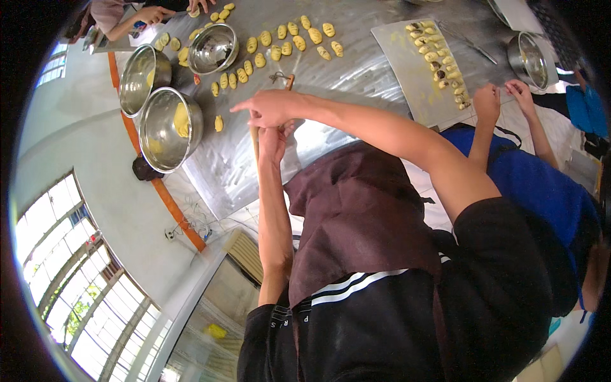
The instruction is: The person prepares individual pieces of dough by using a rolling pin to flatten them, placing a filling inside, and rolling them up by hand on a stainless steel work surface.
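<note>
My right hand [277, 107] reaches across from the right, its index finger extended to the left and other fingers bent. Right beneath it, overlapping it in view, is my left hand [275, 142], palm partly up, fingers curled; its grip is partly hidden. A wooden handle [290, 82] shows beyond my right hand, beside a small dark wire tool [278, 76]. A pale wooden stick [255, 143] lies along my left hand; whether it joins the handle cannot be told. One scored yellow dough piece [218, 123] lies to the left. Several more dough pieces [265, 38] sit in rows farther off.
Steel bowls [171, 131], [144, 80], [213, 48] line the left of the metal table [343, 71]; the nearest holds yellow dough. At right, a tray [396, 62] bears shaped dough near a whisk [470, 43] and a co-worker's hands [488, 102]. Another person's hands [152, 15] are at the far left.
</note>
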`<state>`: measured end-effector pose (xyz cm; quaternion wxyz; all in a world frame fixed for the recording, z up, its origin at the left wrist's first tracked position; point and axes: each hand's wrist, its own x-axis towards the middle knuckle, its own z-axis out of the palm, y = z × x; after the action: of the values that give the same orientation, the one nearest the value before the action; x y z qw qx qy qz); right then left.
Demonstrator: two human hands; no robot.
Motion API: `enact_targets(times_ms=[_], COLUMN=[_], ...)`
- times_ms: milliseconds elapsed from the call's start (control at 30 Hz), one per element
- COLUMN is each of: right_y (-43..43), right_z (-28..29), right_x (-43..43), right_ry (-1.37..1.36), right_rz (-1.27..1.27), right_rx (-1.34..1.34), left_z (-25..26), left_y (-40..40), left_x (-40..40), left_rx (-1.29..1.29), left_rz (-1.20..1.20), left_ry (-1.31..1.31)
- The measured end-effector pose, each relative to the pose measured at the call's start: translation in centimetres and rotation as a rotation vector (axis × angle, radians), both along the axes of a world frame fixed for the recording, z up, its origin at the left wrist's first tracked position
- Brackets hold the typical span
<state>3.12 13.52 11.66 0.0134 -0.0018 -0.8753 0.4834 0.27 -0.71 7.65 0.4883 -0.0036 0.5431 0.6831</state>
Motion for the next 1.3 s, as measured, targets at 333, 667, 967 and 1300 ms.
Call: enact_targets(times_ms=[333, 667, 967, 1300], right_y=[9.6, 2.3, 2.1, 1.5], right_z=[-13.3, -8.1, -9.1, -9.7], right_x=[19.5, 17.0, 17.3, 17.8], right_ry=[-0.278, -0.202, -0.149, -0.229], right_rz=[-1.357, -0.71, -0.76, -0.702], right_rx=[-0.526, -0.834, -0.802, -0.565], left_z=[-2.1, -2.7, -2.3, -3.5], left_y=[-6.9, 3.9, 4.7, 3.2], left_x=[-2.5, 6.5, 6.8, 6.1], left_rx=[-0.233, -0.044, -0.1, -0.139], left_rz=[0.02, -0.278, -0.197, -0.311], left_ry=[0.183, 0.169, 0.166, 0.25])
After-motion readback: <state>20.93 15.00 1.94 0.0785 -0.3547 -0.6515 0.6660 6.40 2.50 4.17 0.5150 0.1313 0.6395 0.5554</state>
